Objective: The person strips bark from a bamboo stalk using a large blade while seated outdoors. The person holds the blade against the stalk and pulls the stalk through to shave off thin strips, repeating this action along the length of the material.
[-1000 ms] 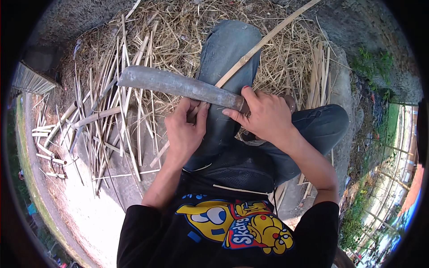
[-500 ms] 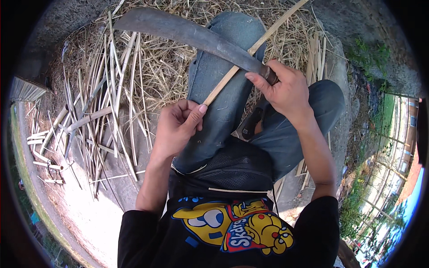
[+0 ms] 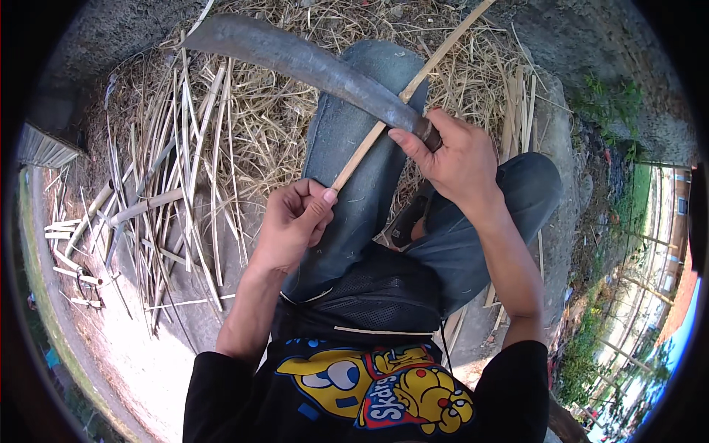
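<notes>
A long, pale bamboo strip (image 3: 360,153) slants from my lap up to the far right, across my raised knee. Its near end is pinched between the thumb and fingers of my left hand (image 3: 299,219). My right hand (image 3: 458,155) is wrapped round the short handle of a machete (image 3: 310,65). The wide, dark blade points to the far left and lies across the strip over my jeans (image 3: 347,199). Blade and strip cross just left of the handle. My right fingertips are partly hidden behind the handle.
Many split bamboo strips (image 3: 196,162) lie heaped at the left, with cut bamboo pieces (image 3: 148,204) among them. Shavings (image 3: 258,125) cover the ground ahead. More strips (image 3: 517,111) lie right of my legs. A thin sliver (image 3: 380,331) rests on my waist. A rough wall (image 3: 598,44) stands at the far right.
The machete blade and my right hand have shifted slightly left and nearer along the strip. My left hand keeps its pinch, a little lower in view. The whole view has shifted slightly.
</notes>
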The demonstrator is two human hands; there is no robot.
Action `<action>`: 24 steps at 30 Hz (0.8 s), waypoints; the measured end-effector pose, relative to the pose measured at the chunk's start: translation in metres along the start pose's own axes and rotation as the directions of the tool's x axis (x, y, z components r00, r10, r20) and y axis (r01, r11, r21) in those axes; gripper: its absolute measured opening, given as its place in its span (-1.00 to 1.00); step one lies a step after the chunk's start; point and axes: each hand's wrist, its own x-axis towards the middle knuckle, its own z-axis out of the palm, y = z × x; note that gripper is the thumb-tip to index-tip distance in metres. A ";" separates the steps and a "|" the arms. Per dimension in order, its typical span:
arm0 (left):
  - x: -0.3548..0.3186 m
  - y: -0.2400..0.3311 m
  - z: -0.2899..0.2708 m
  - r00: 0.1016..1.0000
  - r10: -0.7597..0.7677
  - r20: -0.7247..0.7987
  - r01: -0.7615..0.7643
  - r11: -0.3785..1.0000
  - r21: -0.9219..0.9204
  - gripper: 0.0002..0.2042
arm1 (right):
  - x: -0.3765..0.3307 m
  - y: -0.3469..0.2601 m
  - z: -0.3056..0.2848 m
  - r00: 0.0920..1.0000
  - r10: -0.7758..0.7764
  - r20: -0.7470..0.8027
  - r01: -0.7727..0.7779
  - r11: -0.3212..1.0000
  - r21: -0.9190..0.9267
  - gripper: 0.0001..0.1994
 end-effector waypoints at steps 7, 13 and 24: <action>-0.012 -0.005 -0.010 0.999 0.003 0.033 -0.001 0.997 -0.083 -0.83 | -0.002 0.022 -0.003 0.999 -0.004 -0.047 0.000 0.996 -0.086 -0.37; -0.006 -0.007 -0.017 0.999 -0.028 0.031 0.033 0.986 -0.161 -0.81 | -0.006 0.011 -0.012 0.991 0.133 0.033 -0.135 0.987 0.086 -0.43; -0.016 -0.012 -0.033 0.994 -0.084 0.066 0.094 0.981 -0.168 -0.80 | 0.020 0.042 -0.035 0.961 0.270 0.060 -0.273 0.960 0.067 -0.42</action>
